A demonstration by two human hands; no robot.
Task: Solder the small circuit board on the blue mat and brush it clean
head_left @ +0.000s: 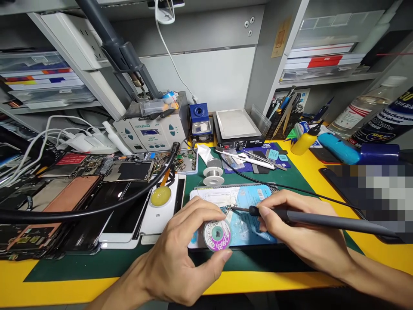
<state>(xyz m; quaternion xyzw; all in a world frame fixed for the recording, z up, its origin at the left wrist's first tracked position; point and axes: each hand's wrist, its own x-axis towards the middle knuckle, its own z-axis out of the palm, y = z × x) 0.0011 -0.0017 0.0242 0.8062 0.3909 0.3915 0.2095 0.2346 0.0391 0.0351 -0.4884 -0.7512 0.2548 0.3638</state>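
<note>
My left hand (190,249) grips a small round spool of desoldering braid (217,235) with a purple and white label, thumb below and fingers over the top. In my right hand (300,232) is a soldering iron (287,215), held like a pen. Its thin tip points left and meets a small blue circuit board (226,208) just above the spool. That board is partly hidden behind my left fingers. Under it lies a blue and white printed sheet (251,219) on the green mat (258,260). A reel of solder wire (213,175) stands behind the sheet.
Phones and phone parts (122,215) cover the left side, with a black hose (135,200) arching over them. At the back stand a soldering station (151,131) and a heating plate (238,125). Tweezers (248,159) lie nearby; a yellow bottle (305,140) stands right.
</note>
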